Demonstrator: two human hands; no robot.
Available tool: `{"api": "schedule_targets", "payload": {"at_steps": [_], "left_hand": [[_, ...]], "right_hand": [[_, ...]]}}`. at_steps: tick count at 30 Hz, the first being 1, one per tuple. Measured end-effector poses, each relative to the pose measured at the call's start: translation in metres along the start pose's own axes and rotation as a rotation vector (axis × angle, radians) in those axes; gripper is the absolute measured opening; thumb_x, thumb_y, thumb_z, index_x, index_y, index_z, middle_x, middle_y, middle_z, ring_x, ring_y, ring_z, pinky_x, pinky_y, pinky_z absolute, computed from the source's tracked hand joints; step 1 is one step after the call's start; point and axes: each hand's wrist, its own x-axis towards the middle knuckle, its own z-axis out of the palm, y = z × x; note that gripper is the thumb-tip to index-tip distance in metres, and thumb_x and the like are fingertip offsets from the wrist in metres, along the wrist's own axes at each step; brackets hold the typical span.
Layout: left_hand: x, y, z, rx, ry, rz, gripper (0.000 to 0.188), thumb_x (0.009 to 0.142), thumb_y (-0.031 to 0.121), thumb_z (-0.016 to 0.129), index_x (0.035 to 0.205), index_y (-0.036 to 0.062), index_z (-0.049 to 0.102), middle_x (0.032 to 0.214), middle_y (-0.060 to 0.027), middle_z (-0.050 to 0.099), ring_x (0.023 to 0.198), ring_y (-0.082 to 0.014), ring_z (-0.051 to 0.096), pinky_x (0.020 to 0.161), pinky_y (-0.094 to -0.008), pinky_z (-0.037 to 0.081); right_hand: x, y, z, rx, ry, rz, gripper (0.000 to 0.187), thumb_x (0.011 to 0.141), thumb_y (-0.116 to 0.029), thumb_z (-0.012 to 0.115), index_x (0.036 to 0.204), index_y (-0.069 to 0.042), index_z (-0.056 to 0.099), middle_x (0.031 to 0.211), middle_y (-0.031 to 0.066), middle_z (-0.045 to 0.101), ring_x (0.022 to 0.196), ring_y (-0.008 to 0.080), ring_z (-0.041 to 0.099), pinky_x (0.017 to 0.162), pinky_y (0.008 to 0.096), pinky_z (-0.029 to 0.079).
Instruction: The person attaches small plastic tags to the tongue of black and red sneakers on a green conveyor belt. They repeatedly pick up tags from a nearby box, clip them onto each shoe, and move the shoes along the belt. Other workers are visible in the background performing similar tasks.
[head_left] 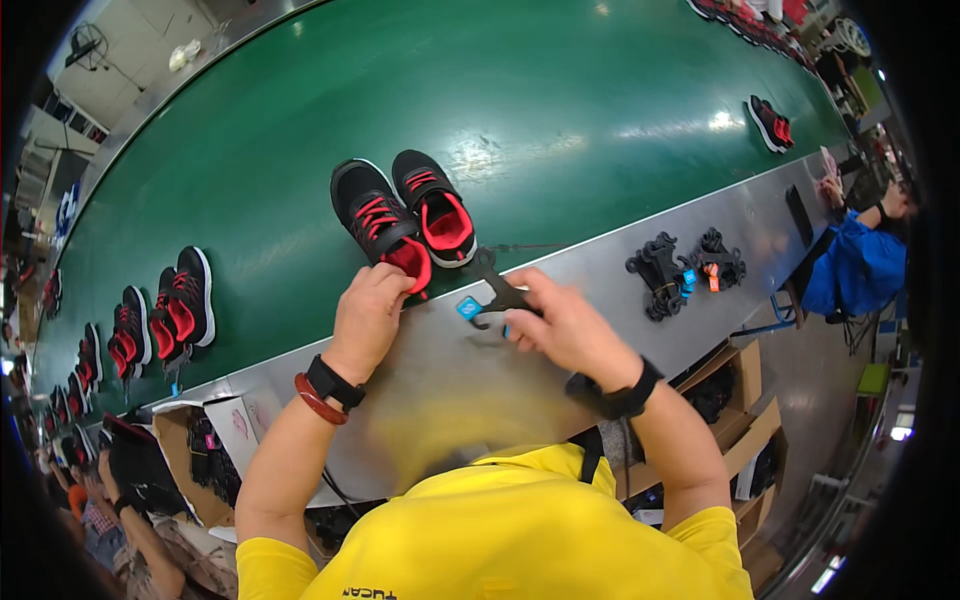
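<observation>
A pair of black sneakers with red laces and red lining lies on the green belt in front of me. My left hand pinches the heel of the left sneaker, its fingers closed at the red collar. Touching it on the right is the other sneaker, which no hand holds. Between the thumb and fingers of my right hand is a black plastic shoe hanger with a blue tag. The hanger is just right of the left sneaker's heel, apart from it, above the metal ledge.
The green belt runs along a metal ledge. Two bundles of black hangers lie on the ledge to the right. More sneakers line the belt at left, and one pair sits far right. Open cartons stand below. Co-workers sit at both sides.
</observation>
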Motion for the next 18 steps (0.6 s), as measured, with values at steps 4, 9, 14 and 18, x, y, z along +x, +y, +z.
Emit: {"api": "schedule_targets", "payload": {"at_steps": [4, 9, 14, 18], "left_hand": [[-0.002, -0.001, -0.001, 0.006, 0.022, -0.011, 0.014, 0.077, 0.0, 0.069, 0.09, 0.0048, 0.067, 0.091, -0.0047, 0.064, 0.081, -0.0269, 0.061, 0.07, -0.0369, 0.052], [-0.003, -0.001, -0.003, -0.009, 0.022, -0.048, 0.015, 0.076, -0.002, 0.069, 0.09, 0.0031, 0.068, 0.09, -0.0069, 0.066, 0.083, -0.0276, 0.063, 0.071, -0.0365, 0.052], [-0.005, -0.004, -0.004, 0.009, 0.026, -0.073, 0.014, 0.076, -0.001, 0.069, 0.09, 0.0028, 0.067, 0.09, -0.007, 0.065, 0.082, -0.0275, 0.063, 0.07, -0.0364, 0.052], [-0.006, -0.004, -0.005, 0.029, 0.041, -0.064, 0.01, 0.078, 0.002, 0.069, 0.087, 0.0036, 0.066, 0.088, -0.0054, 0.064, 0.079, -0.0265, 0.061, 0.068, -0.0367, 0.052]], "right_hand": [[0.009, -0.024, 0.04, 0.151, -0.081, 0.139, 0.057, 0.095, -0.01, 0.055, 0.147, -0.009, 0.034, 0.066, 0.0048, 0.063, 0.048, 0.014, 0.058, 0.05, 0.0293, 0.048], [0.019, -0.018, 0.058, 0.195, -0.12, 0.202, 0.054, 0.097, -0.012, 0.053, 0.148, -0.01, 0.036, 0.065, 0.0041, 0.062, 0.047, 0.0124, 0.056, 0.049, 0.0284, 0.047], [0.024, -0.021, 0.062, 0.259, -0.08, 0.25, 0.053, 0.097, -0.012, 0.052, 0.148, -0.008, 0.037, 0.066, 0.0032, 0.061, 0.046, 0.0108, 0.053, 0.047, 0.0274, 0.046], [0.027, -0.016, 0.066, 0.292, -0.129, 0.252, 0.053, 0.098, -0.012, 0.051, 0.149, -0.009, 0.037, 0.066, 0.0018, 0.06, 0.046, 0.0097, 0.052, 0.047, 0.0267, 0.045]]}}
